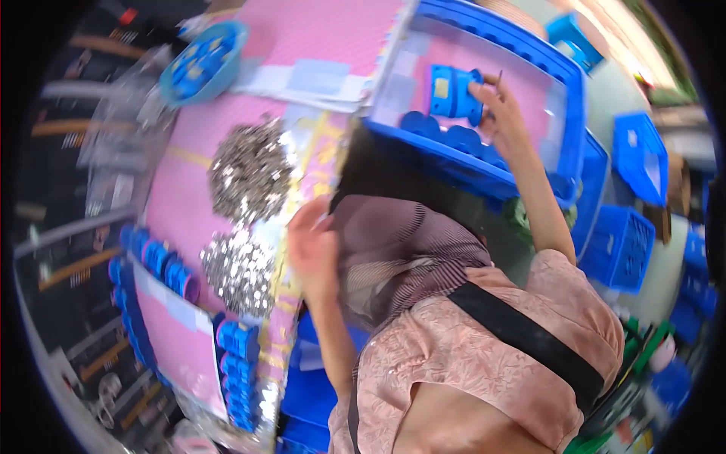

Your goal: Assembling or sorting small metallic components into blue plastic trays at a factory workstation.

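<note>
My right hand grips a blue spool-shaped plastic part by its right end, with the thumb and fingers closed round the rim. A pale label shows on the part's left side. Below it is a blue crate with a pink lining, where several similar blue parts lie along the near wall. My left hand hovers by the edge of the pink-covered table. Motion smears its fingers, so whether they hold anything is unclear. Beside it lie two piles of small shiny metal pieces, one greyer and one brighter.
At the table's far left stands a light-blue bowl of small blue pieces. Rows of blue spool-shaped parts line a pink board at the near left. More blue crates stand on the floor to the right. Clear plastic bags hang beyond the table's left side.
</note>
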The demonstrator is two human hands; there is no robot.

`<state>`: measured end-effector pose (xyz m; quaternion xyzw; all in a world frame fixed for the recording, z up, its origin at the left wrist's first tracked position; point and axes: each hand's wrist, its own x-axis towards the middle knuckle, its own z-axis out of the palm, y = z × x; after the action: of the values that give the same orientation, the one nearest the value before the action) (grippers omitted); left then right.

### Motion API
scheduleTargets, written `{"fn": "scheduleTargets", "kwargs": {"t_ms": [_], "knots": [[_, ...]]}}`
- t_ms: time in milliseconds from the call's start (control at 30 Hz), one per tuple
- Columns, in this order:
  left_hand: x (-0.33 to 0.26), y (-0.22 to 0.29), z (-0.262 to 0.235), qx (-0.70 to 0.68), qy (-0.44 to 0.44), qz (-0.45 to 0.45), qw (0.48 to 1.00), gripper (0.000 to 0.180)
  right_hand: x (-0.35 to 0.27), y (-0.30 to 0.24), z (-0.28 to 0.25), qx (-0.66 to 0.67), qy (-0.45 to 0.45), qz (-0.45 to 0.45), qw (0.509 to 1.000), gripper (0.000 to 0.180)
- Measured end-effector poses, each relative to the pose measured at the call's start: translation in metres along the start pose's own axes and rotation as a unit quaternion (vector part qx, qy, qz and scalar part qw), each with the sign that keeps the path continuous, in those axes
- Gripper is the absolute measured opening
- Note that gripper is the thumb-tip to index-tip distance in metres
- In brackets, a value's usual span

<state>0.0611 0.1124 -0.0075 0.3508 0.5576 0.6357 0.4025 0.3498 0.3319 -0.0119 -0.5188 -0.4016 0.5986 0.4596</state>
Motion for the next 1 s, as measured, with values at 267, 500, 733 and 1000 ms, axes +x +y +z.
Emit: {"fn": "scheduleTargets", "kwargs": {"t_ms": [267,500,733,1000], "knots": [[0.0,0.021,0.01,-0.05,0.182,0.132,0.973,0.119,-0.087,0.012,0.193,-0.006,-0.462,0.074,0.884,0.041],[-0.012,0.046,-0.042,-0.374,0.035,-0.05,0.925,0.083,-0.087,-0.001,0.235,-0.223,-0.411,-0.437,0.768,0.044],[-0.004,0.039,-0.047,-0.362,0.103,-0.124,0.918,0.084,-0.074,0.0,0.248,-0.325,-0.347,-0.594,0.649,0.052],[0.009,0.041,-0.062,-0.578,-0.044,-0.157,0.8,0.08,-0.046,-0.01,0.258,-0.177,-0.562,-0.455,0.668,0.047]]}}
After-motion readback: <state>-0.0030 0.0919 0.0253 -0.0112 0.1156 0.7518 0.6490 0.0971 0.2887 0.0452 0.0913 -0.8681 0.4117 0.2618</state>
